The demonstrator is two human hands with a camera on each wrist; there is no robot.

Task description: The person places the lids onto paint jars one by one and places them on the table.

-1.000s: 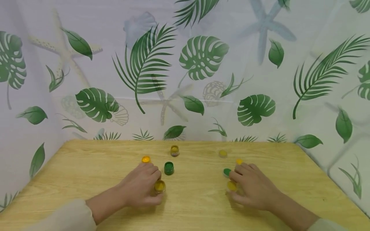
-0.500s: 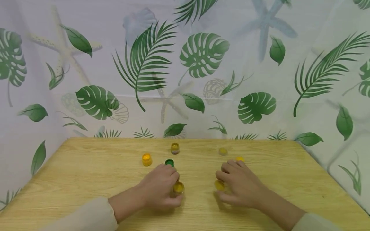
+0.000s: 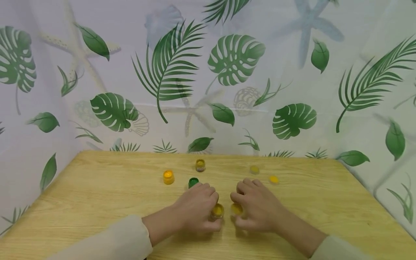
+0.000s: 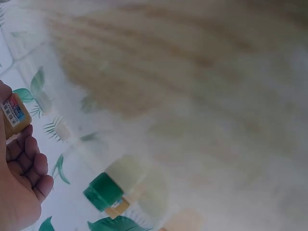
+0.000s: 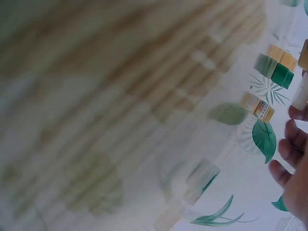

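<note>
My left hand [image 3: 196,208] pinches a small open paint jar [image 3: 217,210] of dark yellow paint between thumb and fingers. The jar's printed label [image 4: 14,114] shows in the left wrist view. Facing it, my right hand [image 3: 258,209] pinches a clear lid [image 3: 237,209] with a dark yellow inside. A narrow gap separates jar and lid, both low over the table. Just behind my left hand stands an open green paint jar [image 3: 193,182], its lower part hidden. In the right wrist view, the pinched lid [image 5: 301,94] lies near the right edge.
An orange-yellow jar [image 3: 168,177] and another dark yellow jar [image 3: 200,165] stand open farther back on the wooden table [image 3: 113,187]. Two lids, one dull yellow [image 3: 254,169] and one bright yellow [image 3: 274,179], lie behind my right hand. A leaf-patterned cloth [image 3: 182,72] hangs behind the table.
My left hand has moved right with the dark yellow jar, and my right hand left with its lid, narrowing the gap. The green lid seen earlier is now hidden behind my right hand.
</note>
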